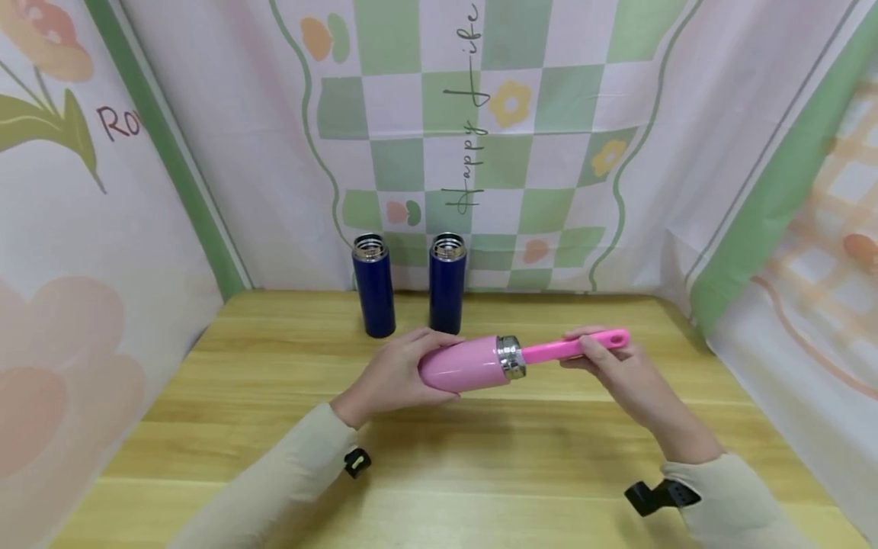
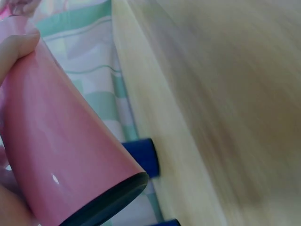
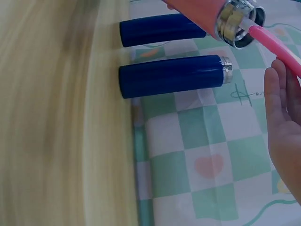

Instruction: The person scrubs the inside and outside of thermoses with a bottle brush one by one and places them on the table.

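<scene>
My left hand (image 1: 392,374) grips a pink thermos flask (image 1: 466,364) round its lower body, tilting it nearly level above the wooden table. Its steel-rimmed mouth points right, without a lid. In my right hand (image 1: 620,374), thumb and fingers pinch the bright pink handle of a bottle brush (image 1: 549,351). The handle runs straight into the flask's mouth, and the brush head is hidden inside. From the left wrist view, the dark base of the pink flask (image 2: 61,127) faces the camera. The right wrist view shows the brush handle (image 3: 273,43) entering the steel neck.
Two dark blue thermos flasks (image 1: 375,297) (image 1: 447,293) stand upright and lidless near the back of the wooden table (image 1: 274,427). A checkered fabric curtain (image 1: 453,168) hangs behind the table's far edge, with printed cloth on both sides.
</scene>
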Action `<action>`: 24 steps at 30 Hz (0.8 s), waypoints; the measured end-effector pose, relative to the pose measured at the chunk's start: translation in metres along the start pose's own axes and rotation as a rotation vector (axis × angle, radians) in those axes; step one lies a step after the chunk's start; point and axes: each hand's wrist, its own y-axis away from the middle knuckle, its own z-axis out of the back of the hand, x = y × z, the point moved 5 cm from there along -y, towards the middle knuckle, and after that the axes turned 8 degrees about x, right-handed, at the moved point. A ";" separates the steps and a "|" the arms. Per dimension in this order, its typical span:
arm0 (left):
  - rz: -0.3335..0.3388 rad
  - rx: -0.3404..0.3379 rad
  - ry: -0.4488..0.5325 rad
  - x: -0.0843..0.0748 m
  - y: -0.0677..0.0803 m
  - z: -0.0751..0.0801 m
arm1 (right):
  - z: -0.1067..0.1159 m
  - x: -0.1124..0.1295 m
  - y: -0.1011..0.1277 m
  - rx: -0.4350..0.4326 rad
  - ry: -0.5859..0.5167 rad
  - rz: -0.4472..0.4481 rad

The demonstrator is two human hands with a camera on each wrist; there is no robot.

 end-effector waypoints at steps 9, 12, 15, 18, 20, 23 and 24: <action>0.019 -0.023 0.030 -0.004 -0.006 0.003 | -0.006 0.003 -0.010 -0.004 0.178 -0.078; 0.018 -0.025 0.022 -0.002 -0.006 0.002 | -0.008 0.001 -0.011 -0.013 0.210 -0.119; 0.020 -0.033 0.025 -0.001 -0.005 0.001 | -0.008 0.000 -0.011 -0.024 0.251 -0.149; 0.028 -0.038 0.028 0.000 -0.005 0.001 | -0.007 0.000 -0.012 -0.039 0.254 -0.146; 0.037 -0.037 0.030 0.001 -0.003 0.002 | -0.005 0.001 -0.013 -0.061 0.168 -0.104; 0.052 -0.032 0.025 0.002 -0.001 0.003 | 0.001 0.004 -0.015 -0.114 -0.037 -0.003; 0.056 -0.031 0.022 0.003 -0.001 0.004 | 0.004 0.005 -0.015 -0.132 -0.101 0.037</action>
